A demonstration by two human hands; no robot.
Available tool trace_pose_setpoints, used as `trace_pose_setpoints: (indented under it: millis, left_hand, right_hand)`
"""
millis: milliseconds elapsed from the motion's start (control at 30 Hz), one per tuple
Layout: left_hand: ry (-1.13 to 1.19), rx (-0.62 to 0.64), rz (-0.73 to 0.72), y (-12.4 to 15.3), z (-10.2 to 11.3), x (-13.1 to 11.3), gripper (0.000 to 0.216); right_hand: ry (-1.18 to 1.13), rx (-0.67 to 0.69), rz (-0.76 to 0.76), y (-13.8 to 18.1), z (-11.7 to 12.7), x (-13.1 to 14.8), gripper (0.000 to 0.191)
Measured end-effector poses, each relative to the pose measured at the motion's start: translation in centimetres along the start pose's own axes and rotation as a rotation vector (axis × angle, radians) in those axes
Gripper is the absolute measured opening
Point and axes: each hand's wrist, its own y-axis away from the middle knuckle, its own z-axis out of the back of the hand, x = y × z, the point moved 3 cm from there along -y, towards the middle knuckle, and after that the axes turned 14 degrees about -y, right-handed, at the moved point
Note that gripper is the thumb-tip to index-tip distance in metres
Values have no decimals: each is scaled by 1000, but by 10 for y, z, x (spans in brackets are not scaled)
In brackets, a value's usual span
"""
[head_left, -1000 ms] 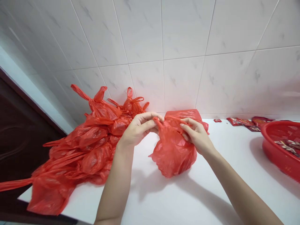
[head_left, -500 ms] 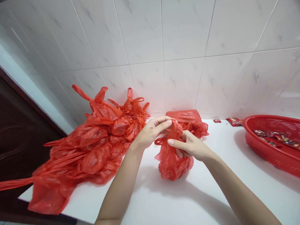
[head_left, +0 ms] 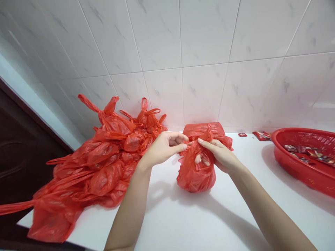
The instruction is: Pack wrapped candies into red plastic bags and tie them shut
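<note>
A small red plastic bag (head_left: 196, 176) stands on the white counter (head_left: 209, 223) in the middle of the view. My left hand (head_left: 164, 148) pinches one handle of the bag at its top. My right hand (head_left: 218, 153) grips the other handle from the right, fingers closed on the plastic. The two hands meet above the bag's mouth. What is inside the bag is hidden.
A heap of tied red plastic bags (head_left: 99, 164) covers the counter's left end, against the tiled wall. A flat stack of red bags (head_left: 206, 128) lies behind my hands. A red basket (head_left: 305, 162) with small packets sits at the right. More packets (head_left: 261, 135) lie by the wall.
My hands have drawn the bag's handles together at the top. The bag has become narrower and more upright. The view has shifted slightly, showing more of the basket.
</note>
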Motion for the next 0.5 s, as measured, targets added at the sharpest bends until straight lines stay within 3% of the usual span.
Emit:
trace_pose_setpoints:
  millis: [100,167,300,500]
  left_hand:
    - [114,-108,-50,0,-3,-5,22]
    - [128,-86,-68,0,-10,-8,20]
    - [34,15,-60,0,-28,-6,13]
    - [-197,-53,-132,0,-36,-5,15]
  right_hand:
    - [-74,-26,-16,-2,3,-1,39]
    - [-113,-41,-16,-3,5,-1,35]
    - [-152,-41,0,-3,6,0,29]
    - [-157,-47,32,-1,6,3,28]
